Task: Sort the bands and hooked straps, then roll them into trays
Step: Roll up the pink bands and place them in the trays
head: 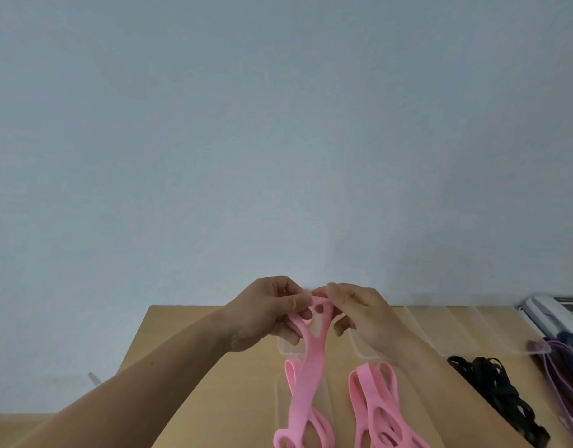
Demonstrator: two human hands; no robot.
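L hand [265,313] & R hand [359,313] are pinching pink strap [311,373] top end, fingers curled; pink pile [372,405] lying at its 5 o'clock.

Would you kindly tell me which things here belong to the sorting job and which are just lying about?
Job: left hand and right hand pinching a pink band; more pink bands; black straps; purple bands; clear trays.
Lying about: grey-white device at far right.
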